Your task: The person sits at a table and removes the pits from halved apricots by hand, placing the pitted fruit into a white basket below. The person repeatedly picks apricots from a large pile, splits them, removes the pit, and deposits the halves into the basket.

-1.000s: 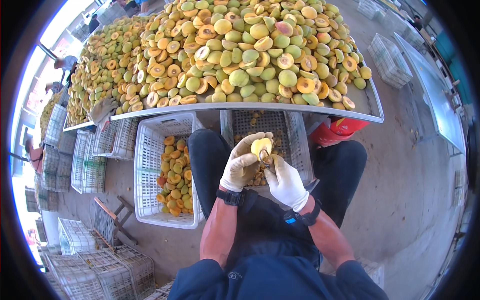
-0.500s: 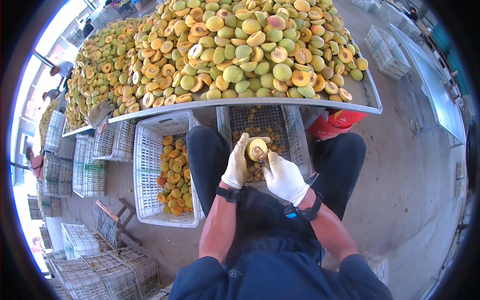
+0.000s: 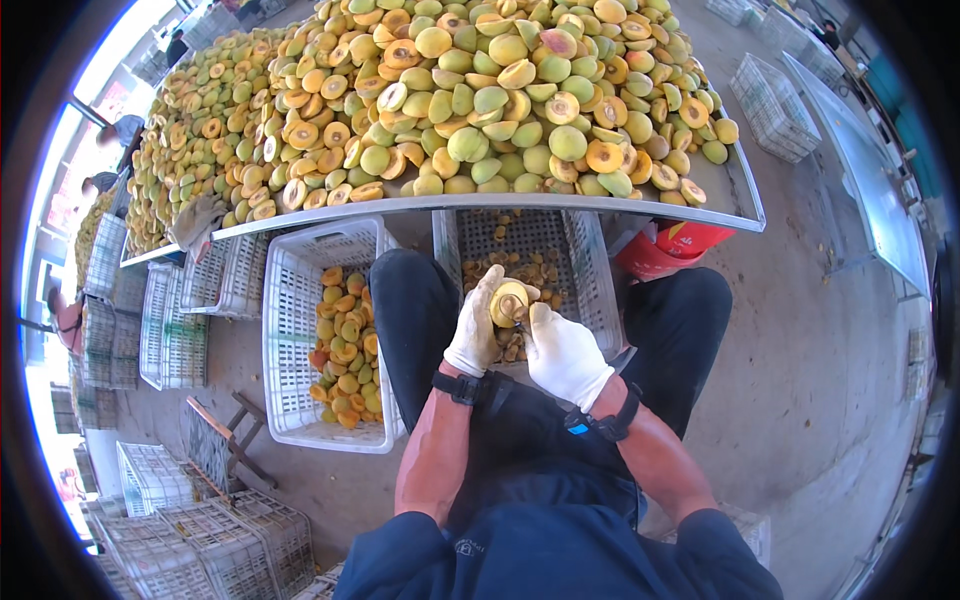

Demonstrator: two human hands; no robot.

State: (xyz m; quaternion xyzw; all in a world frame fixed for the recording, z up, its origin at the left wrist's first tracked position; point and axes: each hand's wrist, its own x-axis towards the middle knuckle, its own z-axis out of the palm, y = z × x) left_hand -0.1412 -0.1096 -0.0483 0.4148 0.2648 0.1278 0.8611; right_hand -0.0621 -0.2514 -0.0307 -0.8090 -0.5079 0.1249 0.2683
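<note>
White gloves cover both my hands, which meet between my knees. My left hand [image 3: 474,328] is closed around a yellow peach half [image 3: 503,297], its cut face turned up. Fingers of my right hand [image 3: 566,352] are pinched at the edge of that cut face, around a small pitting tool [image 3: 519,313] that is mostly hidden by the glove. Below the hands, a crate [image 3: 592,262] contains brownish pits and scraps. Left of my leg, a white crate [image 3: 290,345] holds peach halves [image 3: 347,350].
A metal-edged table [image 3: 480,204] ahead carries a large heap of peach halves [image 3: 470,110]. Under its right side is a red bucket [image 3: 668,250]. Stacked crates [image 3: 225,540] and a folding stool [image 3: 225,440] are at left. Another crate [image 3: 772,105] stands far right.
My hands have shifted slightly left with the peach half. Its cut face has turned a little, and the right fingers have moved along its edge.
</note>
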